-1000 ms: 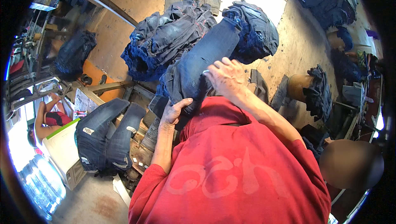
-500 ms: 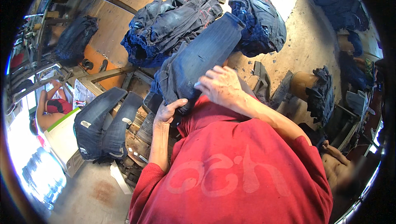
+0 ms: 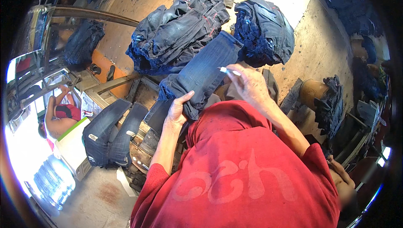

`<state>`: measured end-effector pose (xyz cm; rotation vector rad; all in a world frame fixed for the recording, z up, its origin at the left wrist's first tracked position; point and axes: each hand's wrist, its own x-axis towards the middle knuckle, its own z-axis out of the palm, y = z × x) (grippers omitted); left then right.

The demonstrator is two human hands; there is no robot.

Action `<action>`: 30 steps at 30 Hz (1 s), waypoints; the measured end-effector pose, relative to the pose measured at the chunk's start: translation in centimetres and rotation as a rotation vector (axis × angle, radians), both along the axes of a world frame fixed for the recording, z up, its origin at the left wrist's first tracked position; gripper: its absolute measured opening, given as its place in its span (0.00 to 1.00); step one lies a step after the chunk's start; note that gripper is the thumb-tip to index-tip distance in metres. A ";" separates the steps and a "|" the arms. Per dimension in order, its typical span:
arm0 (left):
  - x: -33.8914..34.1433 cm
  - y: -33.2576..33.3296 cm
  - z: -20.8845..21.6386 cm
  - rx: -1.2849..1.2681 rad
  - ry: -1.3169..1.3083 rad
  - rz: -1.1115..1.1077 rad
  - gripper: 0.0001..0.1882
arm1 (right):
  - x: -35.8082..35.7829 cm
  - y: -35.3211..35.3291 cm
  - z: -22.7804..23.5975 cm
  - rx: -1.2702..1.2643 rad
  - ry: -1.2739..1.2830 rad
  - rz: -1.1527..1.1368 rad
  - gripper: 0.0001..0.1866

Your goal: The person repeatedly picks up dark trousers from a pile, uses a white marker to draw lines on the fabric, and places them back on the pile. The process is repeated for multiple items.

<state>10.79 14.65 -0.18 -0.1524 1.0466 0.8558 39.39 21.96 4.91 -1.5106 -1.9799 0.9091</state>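
A pair of dark blue jeans (image 3: pixel 208 62) lies folded before me, one leg stretching away toward the far right. My left hand (image 3: pixel 178 111) grips its near bunched edge, thumb on top and the other fingers mostly underneath. Over the right side of the leg, my right hand (image 3: pixel 252 86) pinches a small white pen-like tool (image 3: pixel 228 71) with a dark tip. Its exact kind is too small to tell. The tip points left above the denim, and I cannot tell whether it touches.
Beyond are a large heap of dark jeans (image 3: pixel 176 30) and a smaller pile (image 3: pixel 263 30). More jeans (image 3: pixel 110 133) hang at my left, near a white box (image 3: pixel 72 146). At right, dark denim drapes a round stool (image 3: pixel 312 92). Other people sit at far left and lower right.
My right hand has moved right, and the white tool now shows more plainly. The far end of the jeans leg has come nearer. My left hand still holds the near edge.
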 end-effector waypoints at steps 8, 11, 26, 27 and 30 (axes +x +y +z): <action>-3.3 -0.9 -4.6 0.004 -0.252 -0.272 0.26 | -6.8 -3.2 0.8 0.062 -0.325 0.099 0.09; -4.1 -1.3 -5.8 0.072 -0.186 -0.279 0.23 | -9.4 -4.7 1.4 0.119 -0.313 0.213 0.08; -3.4 -0.5 -5.4 0.284 -0.149 -0.251 0.41 | -11.6 -4.9 2.4 0.160 -0.363 0.230 0.13; -3.3 -0.4 -5.3 0.216 -0.122 -0.262 0.43 | -11.1 -4.8 2.7 0.058 -0.353 0.225 0.12; -3.1 -0.4 -4.8 0.284 -0.176 -0.209 0.44 | -10.1 -3.7 2.8 0.115 -0.391 0.052 0.11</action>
